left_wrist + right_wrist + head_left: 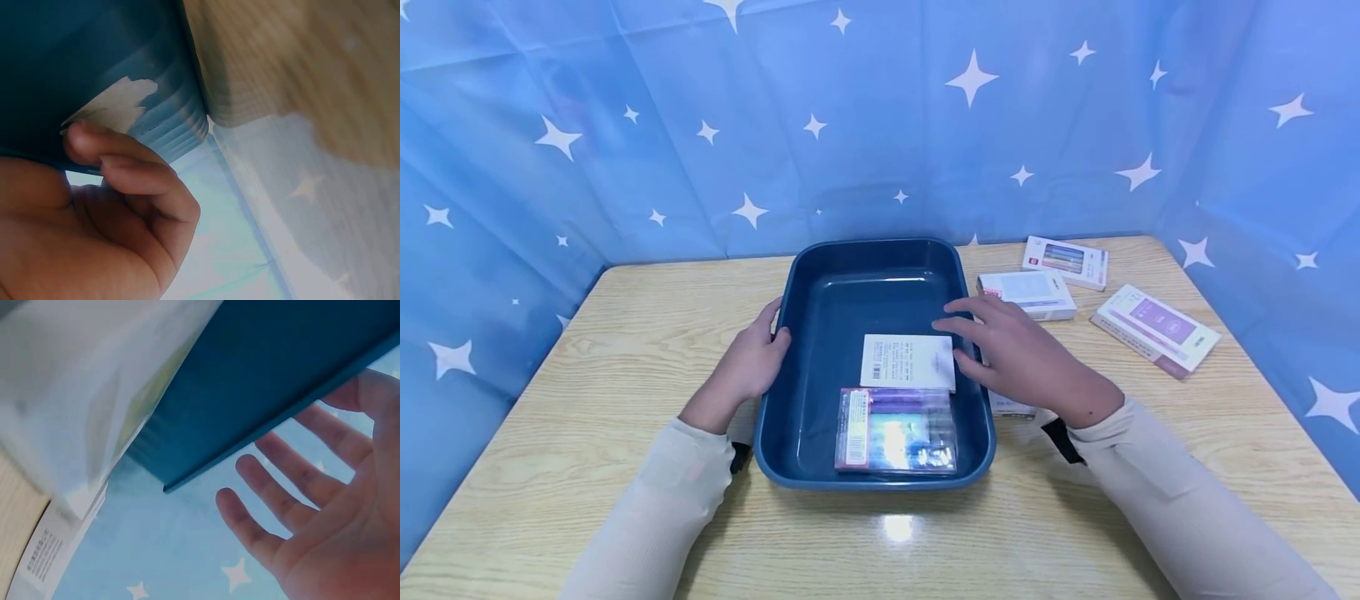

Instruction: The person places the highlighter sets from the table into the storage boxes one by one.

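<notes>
A dark blue plastic bin stands in the middle of the table. My left hand grips its left rim, thumb over the edge; in the left wrist view the fingers curl against the outer wall near a torn white label. Above the right rim hovers my right hand, fingers spread and holding nothing. Inside the bin lie a white printed box and, nearer me, a shiny clear pack with purple and turquoise contents and a barcode label.
Right of the bin are a white box with a window of coloured sticks, another white box and a white-and-purple box. Part of a further box shows beneath my right hand. A blue star-patterned curtain encloses the wooden table.
</notes>
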`<state>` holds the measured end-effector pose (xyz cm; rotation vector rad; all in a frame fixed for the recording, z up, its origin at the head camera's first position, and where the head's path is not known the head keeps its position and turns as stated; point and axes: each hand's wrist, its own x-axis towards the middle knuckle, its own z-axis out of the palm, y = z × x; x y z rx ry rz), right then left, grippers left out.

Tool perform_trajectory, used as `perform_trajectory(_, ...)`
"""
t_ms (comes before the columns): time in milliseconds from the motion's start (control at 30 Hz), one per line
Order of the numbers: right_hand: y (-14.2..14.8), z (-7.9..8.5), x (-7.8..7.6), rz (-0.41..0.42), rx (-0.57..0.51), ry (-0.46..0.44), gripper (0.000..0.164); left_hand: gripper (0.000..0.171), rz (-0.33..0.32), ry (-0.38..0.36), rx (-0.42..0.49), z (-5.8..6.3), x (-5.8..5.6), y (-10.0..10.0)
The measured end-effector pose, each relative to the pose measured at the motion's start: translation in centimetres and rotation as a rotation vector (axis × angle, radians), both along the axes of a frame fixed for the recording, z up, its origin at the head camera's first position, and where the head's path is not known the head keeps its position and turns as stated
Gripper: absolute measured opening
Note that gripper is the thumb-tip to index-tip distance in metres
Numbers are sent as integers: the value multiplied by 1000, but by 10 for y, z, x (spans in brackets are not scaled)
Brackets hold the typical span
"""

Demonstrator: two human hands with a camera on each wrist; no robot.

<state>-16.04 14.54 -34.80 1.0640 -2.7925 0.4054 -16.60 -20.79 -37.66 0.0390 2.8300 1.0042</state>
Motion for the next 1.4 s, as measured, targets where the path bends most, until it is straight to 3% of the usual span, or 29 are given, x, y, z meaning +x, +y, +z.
perform_trajectory(367,14,3,-9,-100,-1,-36,41,58,-2,24,-8,0,0,1)
perform_trajectory(633,23,3,-17,-129,-4,-58,40,59,-1,6,5,0,0,0)
perform_trajectory(1400,73,-2,-26,-221,77,-18,42,59,6,-2,21,0,-1,1)
